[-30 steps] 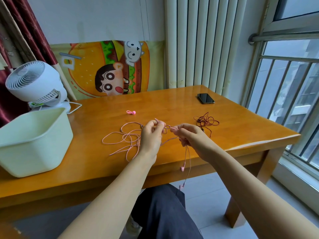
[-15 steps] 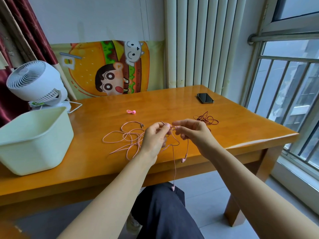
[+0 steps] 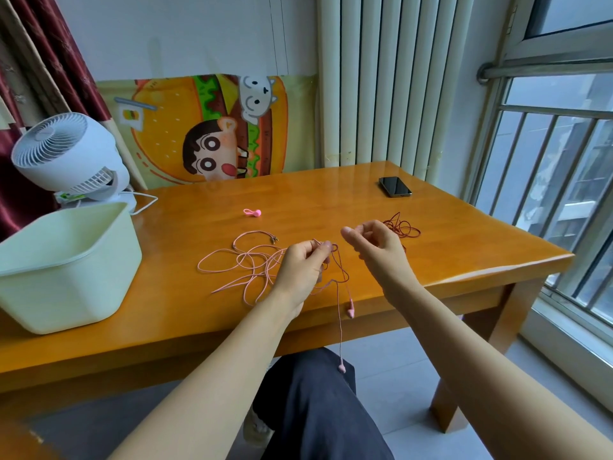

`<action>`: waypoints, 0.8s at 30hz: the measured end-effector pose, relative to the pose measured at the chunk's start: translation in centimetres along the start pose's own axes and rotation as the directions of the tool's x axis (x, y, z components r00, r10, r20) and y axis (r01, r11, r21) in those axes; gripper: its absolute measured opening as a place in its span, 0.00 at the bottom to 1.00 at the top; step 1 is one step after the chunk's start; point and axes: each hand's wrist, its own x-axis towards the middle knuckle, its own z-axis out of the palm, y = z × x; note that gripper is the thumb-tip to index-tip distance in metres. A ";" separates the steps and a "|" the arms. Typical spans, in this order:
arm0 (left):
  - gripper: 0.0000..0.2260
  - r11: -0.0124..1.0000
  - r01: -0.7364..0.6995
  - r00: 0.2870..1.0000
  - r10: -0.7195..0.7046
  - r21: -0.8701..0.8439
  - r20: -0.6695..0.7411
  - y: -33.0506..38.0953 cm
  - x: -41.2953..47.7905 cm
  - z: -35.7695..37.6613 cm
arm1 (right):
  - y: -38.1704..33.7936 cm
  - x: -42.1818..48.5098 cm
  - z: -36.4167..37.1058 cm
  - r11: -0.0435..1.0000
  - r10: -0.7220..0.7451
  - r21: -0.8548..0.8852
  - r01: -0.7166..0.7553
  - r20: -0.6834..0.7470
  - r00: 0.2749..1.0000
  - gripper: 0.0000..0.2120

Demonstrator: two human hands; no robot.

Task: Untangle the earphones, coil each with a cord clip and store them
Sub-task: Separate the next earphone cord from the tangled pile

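Two sets on the go: left hand (image 3: 303, 265) is pinching the pink earphones (image 3: 247, 260) at a knot and letting both buds dangle off the table (image 3: 331, 200) edge, probably so their weight is helping straighten the cord. Right hand (image 3: 376, 250) is hovering just beside it, fingers loosely curled, gripping nothing. Dark red earphones (image 3: 402, 227) are lying behind it. Cord clip (image 3: 252, 212) and pale bin (image 3: 66, 270) are sitting ready. Phone (image 3: 394, 186), fan (image 3: 66, 154), radiator (image 3: 381, 78) and barred window (image 3: 557, 161) are filling out the room.
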 end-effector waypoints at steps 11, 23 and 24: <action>0.12 0.996 0.070 0.996 -0.073 -0.058 -0.048 -0.9 0.4 0.6 | -0.2 -0.1 -0.1 0.952 -0.013 -0.290 0.100 0.285 0.958 0.11; 0.12 0.981 0.123 0.955 -0.159 -0.153 -0.251 -1.6 1.1 0.5 | 1.4 -1.4 -1.4 0.968 0.247 -0.190 -0.161 0.817 0.521 0.10; 0.11 0.988 0.104 0.956 -0.130 -0.111 -0.262 -1.6 1.0 0.7 | 1.3 -1.4 -1.0 0.971 0.235 -0.154 -0.181 0.735 0.635 0.12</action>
